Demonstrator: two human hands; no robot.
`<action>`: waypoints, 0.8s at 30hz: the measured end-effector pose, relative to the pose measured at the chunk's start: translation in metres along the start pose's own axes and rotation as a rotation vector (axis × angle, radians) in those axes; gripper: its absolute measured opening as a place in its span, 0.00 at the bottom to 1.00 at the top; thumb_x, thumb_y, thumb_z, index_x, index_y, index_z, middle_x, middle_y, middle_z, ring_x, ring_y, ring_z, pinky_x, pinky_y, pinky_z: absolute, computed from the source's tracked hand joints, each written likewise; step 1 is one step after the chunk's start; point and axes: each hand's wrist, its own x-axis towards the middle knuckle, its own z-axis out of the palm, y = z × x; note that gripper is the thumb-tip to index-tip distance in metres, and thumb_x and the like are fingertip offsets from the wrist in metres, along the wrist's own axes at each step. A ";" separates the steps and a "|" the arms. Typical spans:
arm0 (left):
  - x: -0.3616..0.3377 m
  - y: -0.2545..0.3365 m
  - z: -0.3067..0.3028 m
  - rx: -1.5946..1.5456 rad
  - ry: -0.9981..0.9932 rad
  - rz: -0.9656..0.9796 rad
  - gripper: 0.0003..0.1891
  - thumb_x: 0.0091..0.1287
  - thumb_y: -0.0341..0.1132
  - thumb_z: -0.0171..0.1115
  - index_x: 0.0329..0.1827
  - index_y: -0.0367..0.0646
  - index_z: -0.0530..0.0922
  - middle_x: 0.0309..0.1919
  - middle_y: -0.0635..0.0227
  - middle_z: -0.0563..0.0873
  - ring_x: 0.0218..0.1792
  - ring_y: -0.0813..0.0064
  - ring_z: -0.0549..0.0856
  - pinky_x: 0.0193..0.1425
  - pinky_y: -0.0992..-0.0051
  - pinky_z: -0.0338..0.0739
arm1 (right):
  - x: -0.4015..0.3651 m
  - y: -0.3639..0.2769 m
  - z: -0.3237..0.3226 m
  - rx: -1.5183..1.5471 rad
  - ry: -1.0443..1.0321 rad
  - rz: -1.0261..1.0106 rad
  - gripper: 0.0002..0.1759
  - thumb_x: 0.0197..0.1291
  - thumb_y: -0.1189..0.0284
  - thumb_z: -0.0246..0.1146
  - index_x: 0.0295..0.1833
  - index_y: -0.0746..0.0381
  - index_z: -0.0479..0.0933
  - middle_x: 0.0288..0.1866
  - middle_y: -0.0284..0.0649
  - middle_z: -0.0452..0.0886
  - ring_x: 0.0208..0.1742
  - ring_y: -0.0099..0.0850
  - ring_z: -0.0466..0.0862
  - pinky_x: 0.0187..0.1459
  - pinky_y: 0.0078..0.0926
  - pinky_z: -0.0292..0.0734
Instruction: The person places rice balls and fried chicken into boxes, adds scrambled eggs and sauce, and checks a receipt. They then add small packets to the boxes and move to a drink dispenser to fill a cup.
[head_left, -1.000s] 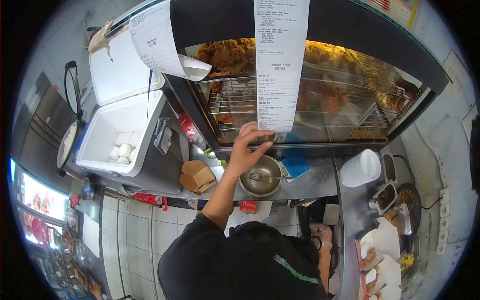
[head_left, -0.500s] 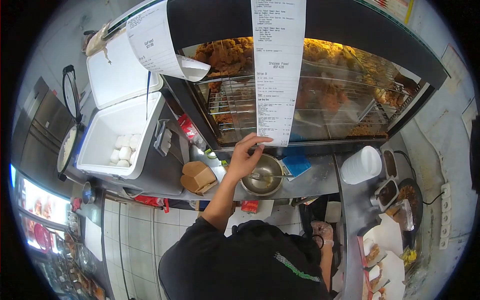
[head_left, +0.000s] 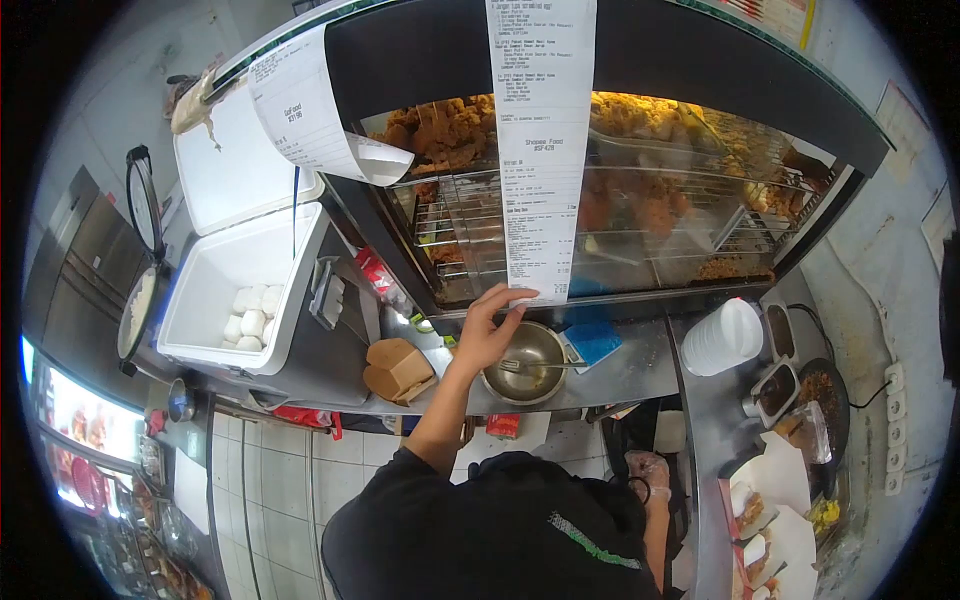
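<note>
Along the counter's (head_left: 640, 365) back edge, a long receipt (head_left: 538, 150) hangs down the warmer glass (head_left: 650, 230). The left hand (head_left: 487, 330) touches its bottom edge with curled fingers; I cannot tell if they pinch it. Limp, light, easily torn paper is best taken gently at that lower edge.

Fisheye view: round frame, black corners, straight lines bowed towards the rim.
Main light: warm orange glow inside the display case (head_left: 640, 200), with pale reflections on its glass.
White cooler box (head_left: 240, 270), far left: cool light, almost washed out.
Lit panel (head_left: 80, 420), near left: overexposed.
Long receipt (head_left: 540, 150): bright, print too small to read.
Metal bowl (head_left: 525, 360): soft glare.
Black shirt (head_left: 500, 540), near: dim, little detail.
Rim areas: soft, smeared.
</note>
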 end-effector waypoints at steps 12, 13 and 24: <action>-0.008 -0.026 0.006 0.130 0.070 0.050 0.10 0.64 0.27 0.58 0.47 0.43 0.82 0.40 0.63 0.83 0.43 0.68 0.81 0.49 0.73 0.73 | 0.006 0.013 0.003 0.109 0.007 -0.046 0.12 0.59 0.66 0.60 0.32 0.64 0.78 0.27 0.44 0.78 0.29 0.38 0.78 0.31 0.36 0.71; -0.011 -0.035 0.011 0.152 0.082 -0.029 0.10 0.63 0.29 0.59 0.47 0.44 0.82 0.42 0.64 0.83 0.44 0.68 0.80 0.50 0.72 0.73 | 0.004 0.012 0.002 -0.028 0.054 -0.159 0.13 0.61 0.65 0.59 0.31 0.64 0.77 0.26 0.44 0.77 0.28 0.41 0.77 0.31 0.38 0.70; -0.038 -0.026 0.139 -0.197 -0.520 -0.259 0.13 0.70 0.29 0.54 0.56 0.38 0.75 0.54 0.63 0.79 0.52 0.71 0.79 0.56 0.74 0.72 | -0.096 -0.010 -0.123 -0.068 0.379 0.590 0.13 0.62 0.66 0.54 0.43 0.59 0.82 0.43 0.48 0.83 0.44 0.47 0.82 0.50 0.38 0.78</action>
